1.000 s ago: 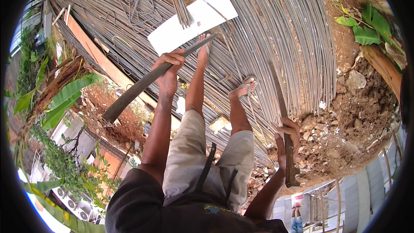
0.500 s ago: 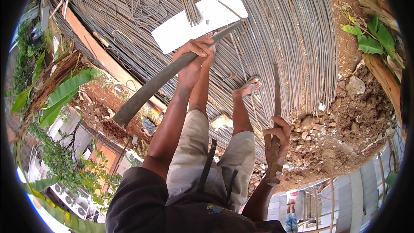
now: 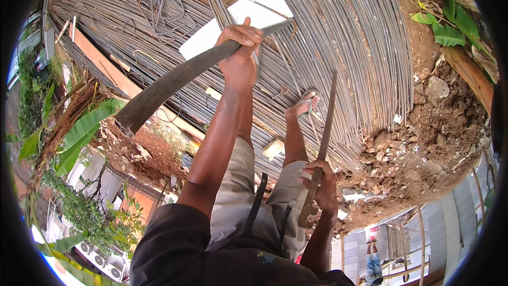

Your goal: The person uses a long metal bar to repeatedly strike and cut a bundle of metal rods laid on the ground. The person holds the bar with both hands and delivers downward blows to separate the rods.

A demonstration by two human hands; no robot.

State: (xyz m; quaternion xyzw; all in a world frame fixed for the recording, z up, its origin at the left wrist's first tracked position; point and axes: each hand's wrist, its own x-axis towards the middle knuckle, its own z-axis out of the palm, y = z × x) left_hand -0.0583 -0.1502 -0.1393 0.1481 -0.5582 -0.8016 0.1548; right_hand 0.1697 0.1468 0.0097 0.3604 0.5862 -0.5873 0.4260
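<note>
Fingers of my left hand (image 3: 241, 47) wrap round a long dark grey metal pipe (image 3: 174, 85). The pipe slants across from its wide end at lower left to its far end over a white board (image 3: 198, 42). By my right thigh, my right hand (image 3: 323, 185) is closed on a rusty rebar bending wrench (image 3: 327, 127). Its notched, hooked end points back toward me and its long shaft points away. Below both hands lie many long steel rebars (image 3: 360, 47), with my sandalled right foot (image 3: 303, 106) among them.
Bent rebar stirrups (image 3: 164, 0) lie at the far left, near a long wooden plank (image 3: 100, 55). Broken soil and stones (image 3: 423, 143) are heaped on the right. Banana leaves (image 3: 450, 34) stick out at the far right. Another person's legs (image 3: 373, 265) show at lower right.
My left hand and the pipe have moved slightly away from me, the pipe's wide end shifting left. My right hand has drawn left and nearer, tilting the wrench's hooked end toward my thigh.
</note>
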